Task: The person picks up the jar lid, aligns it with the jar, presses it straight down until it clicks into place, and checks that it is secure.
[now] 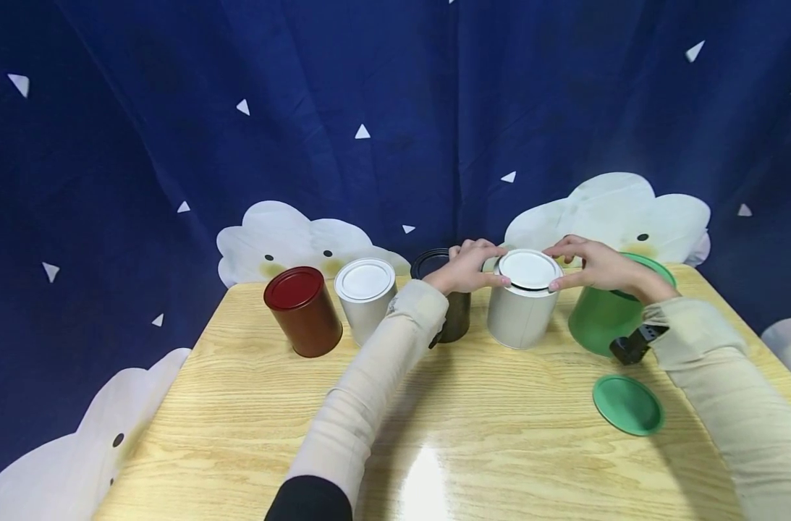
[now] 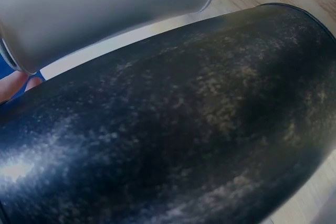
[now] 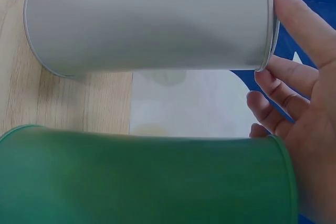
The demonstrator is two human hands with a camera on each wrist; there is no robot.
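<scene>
Both hands [image 1: 473,266] on white lid [image 1: 528,269], plain unlabelled white can [image 1: 521,312]

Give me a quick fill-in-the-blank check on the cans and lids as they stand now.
1. Both hands hold the ____ lid on the white can.
2. The loose lid lying flat on the table is ____.
3. The can at the far left of the row is ____.
4. The black can has ____ lid on it.

Missing words: white; green; red; no

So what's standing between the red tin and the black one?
In the head view, a white tin with its lid on stands between the red tin and the black tin.
</scene>
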